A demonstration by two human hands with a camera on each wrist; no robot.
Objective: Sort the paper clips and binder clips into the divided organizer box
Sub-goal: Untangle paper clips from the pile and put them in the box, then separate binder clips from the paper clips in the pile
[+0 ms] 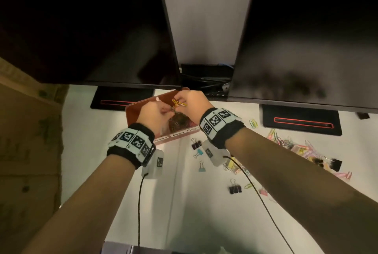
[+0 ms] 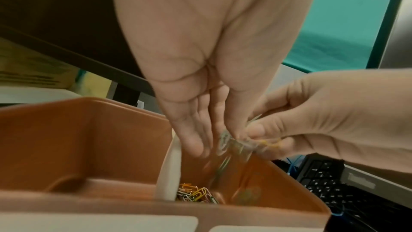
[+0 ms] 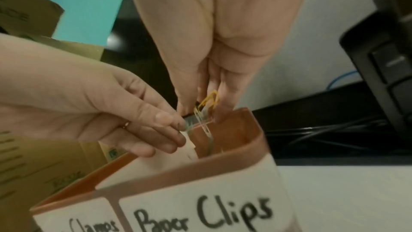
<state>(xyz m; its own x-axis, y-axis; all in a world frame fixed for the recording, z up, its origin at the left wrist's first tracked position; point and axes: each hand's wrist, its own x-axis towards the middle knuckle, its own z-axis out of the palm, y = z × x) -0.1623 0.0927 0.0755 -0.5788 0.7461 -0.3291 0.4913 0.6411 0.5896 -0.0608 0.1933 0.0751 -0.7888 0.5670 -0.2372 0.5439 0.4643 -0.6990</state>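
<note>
Both your hands are over the brown organizer box (image 1: 131, 113), near the back edge of the white desk (image 1: 204, 212). Your left hand (image 1: 154, 113) and your right hand (image 1: 189, 101) each pinch the same tangled bunch of paper clips (image 3: 206, 112) with thumb and fingertips. The bunch hangs over the side with the "Paper Clips" label (image 3: 200, 216), where a pile of paper clips (image 2: 197, 195) lies. A white divider (image 2: 169, 179) splits the box in two. You have two dark screens (image 1: 81, 24) behind. Five binder clips show on the desk: three black binder clips (image 1: 235, 188) and two blue binder clips (image 1: 201, 166). More loose clips (image 1: 292, 145) lie toward the right edge, too tangled to count.
</note>
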